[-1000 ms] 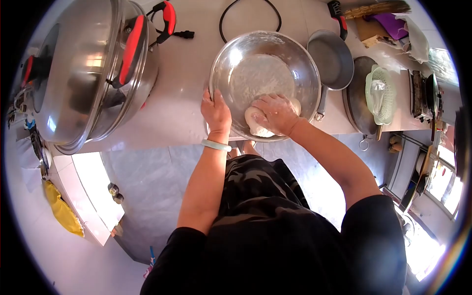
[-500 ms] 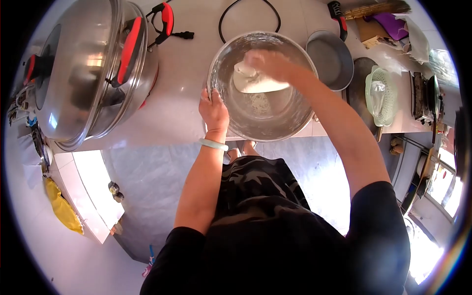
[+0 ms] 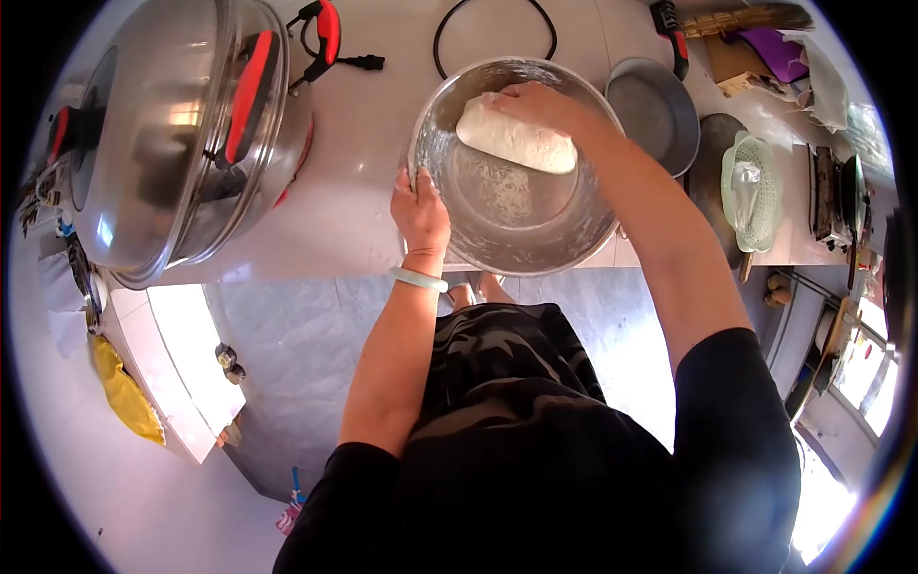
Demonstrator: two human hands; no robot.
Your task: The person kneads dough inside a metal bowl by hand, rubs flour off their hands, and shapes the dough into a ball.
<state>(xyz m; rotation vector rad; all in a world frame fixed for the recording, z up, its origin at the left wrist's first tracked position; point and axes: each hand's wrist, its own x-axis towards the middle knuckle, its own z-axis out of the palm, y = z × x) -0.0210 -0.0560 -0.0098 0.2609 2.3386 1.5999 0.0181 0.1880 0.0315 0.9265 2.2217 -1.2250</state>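
A thick, elongated roll of white dough [image 3: 521, 143] lies across the far part of a round steel bowl [image 3: 512, 244], whose inner wall is smeared with flour. My right hand [image 3: 540, 103] is at the far side of the dough, its fingers curled over the upper left edge. At the bowl's left rim, my left hand [image 3: 421, 212] grips the rim, thumb and fingers around it, with a pale bangle [image 3: 419, 279] on the wrist. Part of the dough's far edge is hidden under my right hand.
A large lidded steel pot [image 3: 158, 134] with red-and-black handles stands at the left. Right of the bowl are a grey pan [image 3: 653, 115], a pale green basket [image 3: 751, 191] and a stove [image 3: 827, 196]. A black cable [image 3: 437, 43] lies behind the bowl.
My right hand has moved from the bowl's near side to its far side. The dough has gone with it and is now a long roll. My left hand stays at the rim.
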